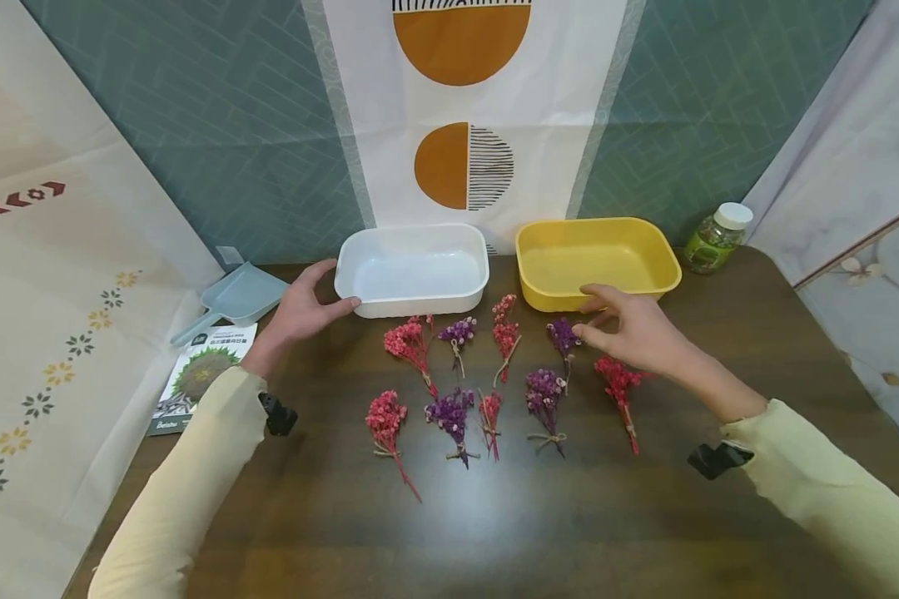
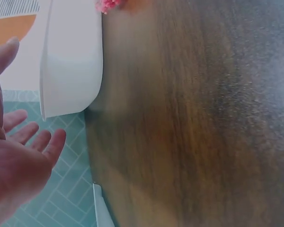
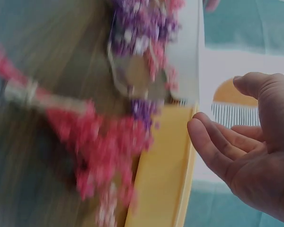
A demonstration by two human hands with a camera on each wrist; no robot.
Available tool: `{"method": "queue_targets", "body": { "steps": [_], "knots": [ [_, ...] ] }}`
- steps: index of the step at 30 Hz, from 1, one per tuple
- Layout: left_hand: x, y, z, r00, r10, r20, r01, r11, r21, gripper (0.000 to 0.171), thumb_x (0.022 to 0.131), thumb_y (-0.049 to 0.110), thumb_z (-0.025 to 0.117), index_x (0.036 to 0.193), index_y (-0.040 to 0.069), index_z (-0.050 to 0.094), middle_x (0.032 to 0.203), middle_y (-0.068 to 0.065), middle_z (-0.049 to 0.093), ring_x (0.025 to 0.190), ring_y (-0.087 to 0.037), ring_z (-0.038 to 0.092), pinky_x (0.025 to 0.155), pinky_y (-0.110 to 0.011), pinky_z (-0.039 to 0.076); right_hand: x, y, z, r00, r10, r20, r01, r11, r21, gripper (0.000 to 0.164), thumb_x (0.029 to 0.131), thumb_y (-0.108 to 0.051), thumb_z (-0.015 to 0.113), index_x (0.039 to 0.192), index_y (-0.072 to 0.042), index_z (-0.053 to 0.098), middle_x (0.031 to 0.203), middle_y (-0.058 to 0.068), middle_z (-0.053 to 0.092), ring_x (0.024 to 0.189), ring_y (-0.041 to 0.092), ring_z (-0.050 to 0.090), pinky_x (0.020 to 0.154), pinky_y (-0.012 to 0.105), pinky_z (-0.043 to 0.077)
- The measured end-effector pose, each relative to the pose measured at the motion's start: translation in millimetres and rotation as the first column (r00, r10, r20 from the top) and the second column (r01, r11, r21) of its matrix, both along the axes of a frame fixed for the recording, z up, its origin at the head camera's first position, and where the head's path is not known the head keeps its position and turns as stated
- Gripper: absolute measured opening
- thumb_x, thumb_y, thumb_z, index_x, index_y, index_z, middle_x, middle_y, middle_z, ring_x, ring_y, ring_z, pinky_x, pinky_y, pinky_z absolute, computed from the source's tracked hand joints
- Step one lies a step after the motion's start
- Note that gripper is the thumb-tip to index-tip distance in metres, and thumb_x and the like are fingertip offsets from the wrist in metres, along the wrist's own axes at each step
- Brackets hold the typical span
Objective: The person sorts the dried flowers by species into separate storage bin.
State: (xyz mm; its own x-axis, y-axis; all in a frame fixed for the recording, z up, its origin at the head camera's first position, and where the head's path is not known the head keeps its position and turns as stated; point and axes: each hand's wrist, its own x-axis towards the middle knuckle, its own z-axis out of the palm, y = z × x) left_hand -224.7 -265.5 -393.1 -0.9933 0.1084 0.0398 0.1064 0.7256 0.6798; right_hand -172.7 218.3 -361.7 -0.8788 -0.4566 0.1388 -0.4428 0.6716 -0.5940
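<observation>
My left hand (image 1: 300,308) is spread at the left end of the white plastic tub (image 1: 419,307), its thumb by the front rim. In the left wrist view its fingers are loosely extended and hold nothing. My right hand (image 1: 637,329) hovers in front of the yellow plastic tub (image 1: 558,299), with nothing between thumb and fingers. Below it lie a small purple dried-flower bunch (image 1: 562,334) and a red dried-flower bunch (image 1: 620,381). Several other tied red and purple bunches lie in two rough rows, among them a purple one (image 1: 544,393) and a red one (image 1: 384,420).
A jar (image 1: 712,241) with a white lid stands right of the yellow tub. On the left, a light blue dustpan (image 1: 245,293) overlaps a printed seed packet (image 1: 202,374). Patterned cloth (image 1: 270,125) hangs behind the wooden table (image 1: 434,549).
</observation>
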Motion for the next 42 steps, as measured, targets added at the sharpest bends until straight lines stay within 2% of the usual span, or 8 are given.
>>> {"method": "queue_targets", "body": {
  "steps": [4,9,13,20,26,34,42],
  "knots": [
    [-7.0,5.4,-0.8,0.999,-0.035,-0.006,0.034,0.999,-0.040,0.091,0.086,0.037,0.078,0.154,0.000,0.030,0.156,-0.023,0.031,0.140,-0.041,0.031,0.110,-0.061,0.030,1.7,-21.6,-3.5,0.999,0.039,0.026,-0.038,0.999,-0.016,0.058,0.092,-0.017,0.074,0.139,0.006,0.050,0.115,0.020,0.069,0.094,0.030,0.069,0.076,0.046,0.057],
    [-10.9,5.7,-5.7,0.999,-0.028,0.019,0.028,0.999,-0.037,0.096,0.084,0.040,0.079,0.155,0.002,0.027,0.157,-0.022,0.028,0.139,-0.040,0.032,0.110,-0.061,0.030,4.6,-44.5,-7.3,0.995,0.086,0.056,-0.084,0.996,-0.038,0.058,0.090,-0.015,0.076,0.139,0.006,0.051,0.116,0.020,0.068,0.096,0.030,0.068,0.079,0.046,0.057],
    [-12.3,3.5,-7.9,1.000,-0.017,0.007,0.017,1.000,-0.017,0.095,0.084,0.042,0.079,0.156,0.004,0.029,0.157,-0.020,0.030,0.137,-0.039,0.033,0.109,-0.063,0.030,4.2,-61.8,-8.0,0.991,0.098,0.092,-0.094,0.995,-0.042,0.057,0.091,-0.016,0.075,0.138,0.005,0.051,0.117,0.019,0.068,0.097,0.029,0.068,0.079,0.043,0.057],
    [-13.9,3.0,-8.8,1.000,-0.011,-0.009,0.010,0.998,-0.067,0.097,0.084,0.046,0.078,0.156,0.002,0.029,0.159,-0.022,0.027,0.142,-0.042,0.029,0.108,-0.065,0.030,6.7,-93.4,-10.1,0.980,0.131,0.148,-0.122,0.990,-0.066,0.053,0.092,-0.019,0.073,0.136,0.003,0.053,0.116,0.017,0.067,0.095,0.025,0.068,0.079,0.037,0.058],
    [-15.4,3.4,-11.8,1.000,-0.004,-0.004,0.004,0.997,-0.079,0.096,0.084,0.045,0.078,0.155,0.000,0.031,0.160,-0.021,0.027,0.143,-0.042,0.027,0.109,-0.064,0.029,9.4,-117.3,-19.2,0.974,0.146,0.175,-0.136,0.988,-0.072,0.049,0.093,-0.018,0.072,0.133,0.004,0.056,0.112,0.014,0.069,0.091,0.020,0.067,0.076,0.034,0.057],
    [-18.1,3.3,-10.0,1.000,-0.006,-0.009,0.005,0.995,-0.097,0.093,0.085,0.043,0.078,0.154,-0.001,0.033,0.161,-0.018,0.027,0.146,-0.040,0.023,0.112,-0.061,0.027,10.5,-148.4,-24.5,0.975,0.131,0.178,-0.116,0.989,-0.093,0.040,0.092,-0.015,0.073,0.124,0.005,0.061,0.099,0.009,0.071,0.077,0.013,0.067,0.065,0.028,0.055],
    [-18.7,1.7,-10.7,1.000,-0.008,0.004,0.009,0.994,-0.113,0.095,0.084,0.044,0.078,0.154,-0.002,0.033,0.160,-0.018,0.027,0.145,-0.041,0.023,0.111,-0.063,0.027,14.1,-181.1,-30.6,0.969,0.102,0.227,-0.078,0.991,-0.113,0.040,0.091,-0.013,0.075,0.123,0.006,0.060,0.090,0.009,0.072,0.057,0.009,0.063,0.056,0.026,0.052]
  ]
}}
